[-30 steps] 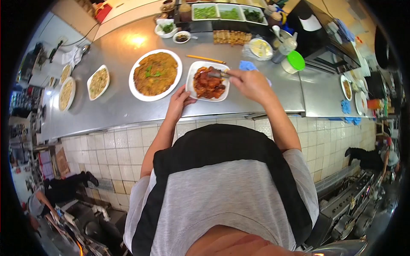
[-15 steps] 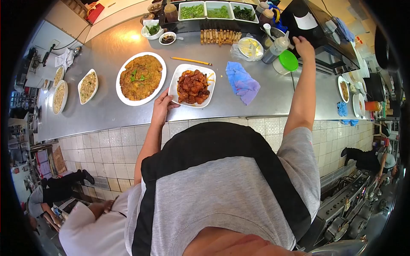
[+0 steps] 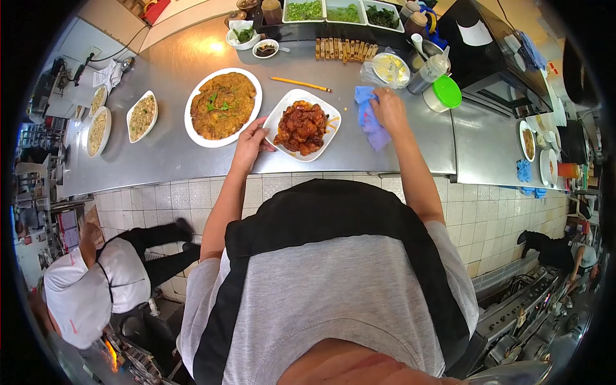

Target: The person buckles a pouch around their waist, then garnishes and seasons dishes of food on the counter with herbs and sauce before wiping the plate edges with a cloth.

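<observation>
My left hand (image 3: 252, 146) grips the left rim of a white square plate (image 3: 278, 122), thumb on top and fingers beneath. Glazed, dark red fried pieces (image 3: 301, 127) are heaped on the plate, with an orange sauce streak on its right side. To the right, my right hand (image 3: 389, 110) has its fingers closed on the upper part of a blue-purple cloth (image 3: 373, 130) lying on the steel counter. Left of the square plate is a white oval plate (image 3: 193, 133) bearing a browned omelette (image 3: 222, 106) with green leaves. A yellow pencil (image 3: 300, 84) lies behind the square plate.
Rice dishes (image 3: 142, 118) stand at the left. Along the back are trays of chopped greens (image 3: 344, 10), wooden clips (image 3: 345, 49) and a small sauce bowl (image 3: 265, 49). A green-lidded tub (image 3: 443, 94) and squeeze bottle (image 3: 428, 73) stand right. A co-worker (image 3: 102, 282) is behind, lower left.
My right hand has come left from near the green-lidded tub and taken hold of the cloth, which is now bunched narrower. The plate is slightly turned; the co-worker has shifted.
</observation>
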Motion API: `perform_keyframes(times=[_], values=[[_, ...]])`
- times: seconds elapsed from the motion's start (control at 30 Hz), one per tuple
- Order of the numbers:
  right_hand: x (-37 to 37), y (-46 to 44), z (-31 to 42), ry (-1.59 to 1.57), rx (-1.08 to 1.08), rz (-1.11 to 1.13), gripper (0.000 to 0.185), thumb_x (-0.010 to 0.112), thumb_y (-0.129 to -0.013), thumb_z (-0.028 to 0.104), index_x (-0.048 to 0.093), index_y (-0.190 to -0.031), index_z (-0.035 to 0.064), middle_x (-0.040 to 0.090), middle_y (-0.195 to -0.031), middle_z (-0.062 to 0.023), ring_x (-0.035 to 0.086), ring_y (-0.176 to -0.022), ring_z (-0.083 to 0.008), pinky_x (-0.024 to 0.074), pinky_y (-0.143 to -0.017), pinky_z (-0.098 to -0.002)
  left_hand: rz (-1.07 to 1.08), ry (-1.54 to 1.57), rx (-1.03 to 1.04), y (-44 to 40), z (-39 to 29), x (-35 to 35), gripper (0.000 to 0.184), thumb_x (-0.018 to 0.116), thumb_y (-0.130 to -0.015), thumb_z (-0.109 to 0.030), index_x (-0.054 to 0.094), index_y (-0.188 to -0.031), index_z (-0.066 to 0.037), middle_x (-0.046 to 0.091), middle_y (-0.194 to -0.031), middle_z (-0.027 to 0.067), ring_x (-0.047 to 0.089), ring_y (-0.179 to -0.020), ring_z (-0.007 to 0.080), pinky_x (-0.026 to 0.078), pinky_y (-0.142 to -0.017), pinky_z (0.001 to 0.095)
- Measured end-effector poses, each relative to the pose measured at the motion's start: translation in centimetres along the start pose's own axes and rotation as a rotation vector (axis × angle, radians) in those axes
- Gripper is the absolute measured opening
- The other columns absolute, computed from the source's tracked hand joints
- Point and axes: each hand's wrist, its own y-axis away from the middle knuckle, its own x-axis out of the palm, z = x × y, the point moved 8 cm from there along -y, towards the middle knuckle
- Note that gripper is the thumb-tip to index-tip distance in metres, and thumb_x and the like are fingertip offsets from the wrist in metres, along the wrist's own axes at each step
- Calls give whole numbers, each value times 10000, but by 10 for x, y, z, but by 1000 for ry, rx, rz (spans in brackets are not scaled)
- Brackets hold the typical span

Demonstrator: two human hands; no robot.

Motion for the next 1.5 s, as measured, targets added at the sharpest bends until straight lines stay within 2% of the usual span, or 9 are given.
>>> perform_keyframes(times=[0.2, 0.37, 0.5, 0.63, 0.73, 0.83, 1.07, 1.27, 1.5], values=[[23, -16, 36, -151, -302, -140, 129, 635, -769, 90, 686, -885, 114, 639, -1001, -85, 593, -928, -298, 490, -820, -386, -43, 23, -1, 17, 1, -14, 379, 502, -902, -105, 493, -1267, -2, 635, -809, 84, 614, -571, 137, 529, -536, 242], [22, 66, 75, -219, -612, 266, 179, 615, -705, 24, 694, -815, 142, 630, -911, -74, 579, -883, -282, 484, -799, -383, -54, -2, -1, 20, -3, -26, 371, 504, -907, -114, 505, -1260, -2, 636, -811, 80, 613, -566, 133, 530, -529, 241], [-3, 120, 53, -351, -514, 683, 249, 600, -663, -50, 690, -827, 115, 622, -893, -82, 596, -841, -298, 479, -787, -384, -9, 6, -7, 15, -1, -27, 358, 509, -909, -120, 520, -1246, 1, 636, -800, 70, 605, -557, 114, 530, -525, 233], [-79, 75, -14, -495, -67, 280, 247, 577, -748, -66, 671, -941, 58, 639, -896, -101, 601, -842, -232, 472, -768, -298, 44, -47, -15, 9, -7, -18, 353, 510, -918, -141, 536, -1243, -6, 634, -789, 55, 594, -557, 89, 532, -534, 223], [-113, 54, -8, -554, 200, -14, 206, 610, -776, -16, 660, -964, 52, 651, -887, -133, 626, -793, -287, 486, -725, -321, 105, -85, -34, 3, -11, -5, 366, 511, -921, -150, 533, -1262, -18, 630, -780, 45, 589, -562, 84, 532, -537, 223], [-82, 22, 26, -332, -77, -56, 209, 625, -787, 59, 647, -995, 48, 667, -897, -153, 643, -802, -313, 498, -736, -363, 173, -98, -30, -6, -7, 5, 362, 505, -924, -149, 535, -1261, -21, 631, -777, 44, 586, -557, 82, 532, -540, 221], [62, -62, 37, -76, 0, -37, 266, 643, -756, 159, 668, -1002, 61, 656, -927, -228, 643, -836, -380, 509, -773, -444, 128, -43, 2, 5, -2, -6, 361, 479, -928, -130, 519, -1270, -18, 634, -791, 52, 597, -561, 96, 532, -538, 230], [101, -129, 126, -215, -122, 24, 251, 625, -741, 122, 665, -962, 10, 645, -915, -257, 625, -880, -404, 484, -822, -479, 47, -82, 33, 20, 8, -30, 385, 494, -928, -138, 505, -1295, -23, 646, -839, 57, 586, -555, 95, 528, -530, 236], [114, -142, 180, -238, -402, 76, 244, 639, -788, 170, 679, -993, 42, 630, -984, -230, 607, -936, -373, 482, -838, -438, 28, 18, 13, 28, 7, -30, 379, 486, -935, -124, 502, -1304, -39, 647, -802, 56, 592, -514, 100, 526, -489, 227]])
